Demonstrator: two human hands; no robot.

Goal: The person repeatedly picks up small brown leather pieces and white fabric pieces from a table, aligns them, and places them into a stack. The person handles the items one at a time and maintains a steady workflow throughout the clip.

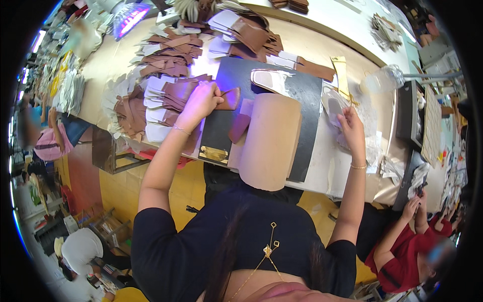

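Observation:
My left hand (204,100) pinches a brown leather strap piece (231,99) over the left side of a black board (311,141). Beside that hand lies a fanned stack of brown straps with white ends (160,113). At the right of the board, my right hand (350,126) has its fingers closed on a pale, round-ended piece (334,106). Between my hands a tan, rounded block (270,138) stands at the board's near edge, a small brown piece (239,128) against its left side. Behind the block rests a white, glossy round-ended piece (269,79).
More strap stacks (168,55) cover the far left of the table, under a lit lamp (130,20). A clear plastic container (381,79) and a dark tray (410,113) are at the right. Co-workers sit at left and at right, one in red (402,256).

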